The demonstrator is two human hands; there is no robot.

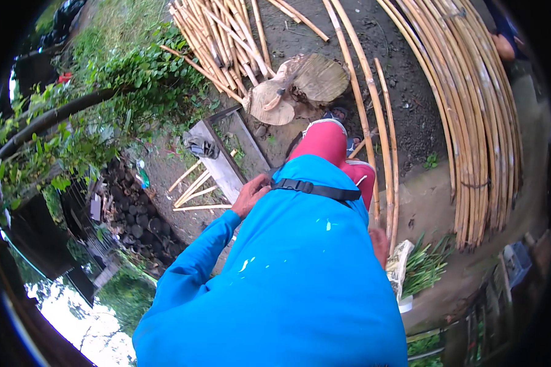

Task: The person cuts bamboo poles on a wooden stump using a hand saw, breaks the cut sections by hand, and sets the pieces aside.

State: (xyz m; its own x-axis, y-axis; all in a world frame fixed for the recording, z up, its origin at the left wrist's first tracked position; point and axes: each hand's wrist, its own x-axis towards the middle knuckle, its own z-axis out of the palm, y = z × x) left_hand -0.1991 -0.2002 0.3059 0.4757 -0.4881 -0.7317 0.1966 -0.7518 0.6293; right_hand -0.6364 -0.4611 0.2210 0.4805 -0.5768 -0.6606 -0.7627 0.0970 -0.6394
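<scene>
My left hand [251, 194] is at the left side of my waist, its fingers curled against the end of a black strap [315, 188] with a plastic buckle. The strap runs across my blue jacket [300, 275]. Low on my right side, part of my right hand [379, 244] shows beside the jacket; its fingers are mostly hidden. Long bamboo poles [382, 147] pass close by that hand. Ahead of my feet stands a cut wooden stump [324, 79]. On its lower, paler face lies a bladed tool with a light wooden handle [273, 103].
Cut bamboo [217, 43] is heaped beyond the stump. A tall bundle of bamboo poles [471, 122] lies at the right, with part of another person [503, 46] behind it. A wooden plank bench [217, 168] stands at my left. Green leaves [428, 266] lie at lower right.
</scene>
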